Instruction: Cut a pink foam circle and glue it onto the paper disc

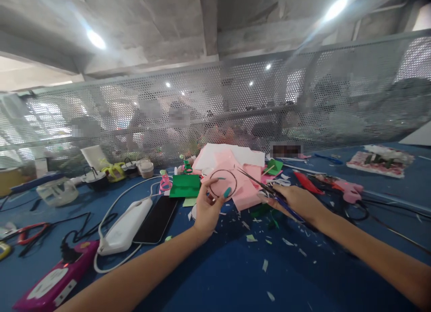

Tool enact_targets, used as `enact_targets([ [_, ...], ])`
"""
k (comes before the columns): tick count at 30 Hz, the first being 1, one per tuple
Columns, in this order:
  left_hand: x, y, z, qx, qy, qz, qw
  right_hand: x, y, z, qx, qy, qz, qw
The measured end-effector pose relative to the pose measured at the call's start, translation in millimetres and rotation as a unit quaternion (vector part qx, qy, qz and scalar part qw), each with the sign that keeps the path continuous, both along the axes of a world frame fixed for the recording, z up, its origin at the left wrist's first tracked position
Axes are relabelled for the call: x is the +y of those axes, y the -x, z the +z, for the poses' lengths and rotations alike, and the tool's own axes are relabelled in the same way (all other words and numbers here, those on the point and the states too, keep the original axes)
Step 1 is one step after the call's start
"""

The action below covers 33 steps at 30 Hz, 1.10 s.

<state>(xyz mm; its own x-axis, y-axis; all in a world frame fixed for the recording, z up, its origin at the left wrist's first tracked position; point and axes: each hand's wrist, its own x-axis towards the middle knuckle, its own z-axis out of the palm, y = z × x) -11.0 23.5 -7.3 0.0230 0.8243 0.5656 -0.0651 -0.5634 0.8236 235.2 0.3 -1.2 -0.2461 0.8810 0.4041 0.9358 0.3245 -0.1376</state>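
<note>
At twelve o'clock, my left hand [206, 211] pinches one ring [236, 185]; at one, my right hand [299, 203] grips one pair of scissors [266, 187].

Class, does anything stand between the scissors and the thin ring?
Nothing visible does: the scissors in the right hand face the thin ring at the left hand, with pink paper behind.
</note>
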Motion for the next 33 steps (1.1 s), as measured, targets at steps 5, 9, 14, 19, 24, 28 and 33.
enact_targets([
  [5, -2, -2, 1.8, -0.025, 0.03, -0.024, 0.999, -1, -2, -1.0, -0.006, 0.02, 0.026, 0.999],
  [9, 0, -3, 0.6, -0.04, 0.042, -0.025, 0.998, -1, -1, -0.5, 0.021, 0.037, 0.048, 0.998],
  [14, 8, -2, -6.1, -0.059, 0.062, -0.016, 0.996, -4, 1, 1.4, 0.05, 0.06, 0.075, 0.994],
  [19, 11, -1, -9.8, -0.042, 0.051, -0.014, 0.998, -7, 4, 1.8, 0.061, 0.054, 0.094, 0.992],
  [24, 7, -2, -7.1, -0.048, 0.063, -0.049, 0.996, -5, -1, 4.6, 0.053, 0.031, 0.085, 0.994],
  [28, 6, -3, -5.4, -0.061, 0.06, -0.057, 0.995, 3, -13, 5.6, 0.039, 0.018, 0.115, 0.992],
  [33, 9, -2, -7.9, -0.051, 0.041, -0.042, 0.997, 11, -24, 4.0, 0.043, 0.033, 0.144, 0.988],
])
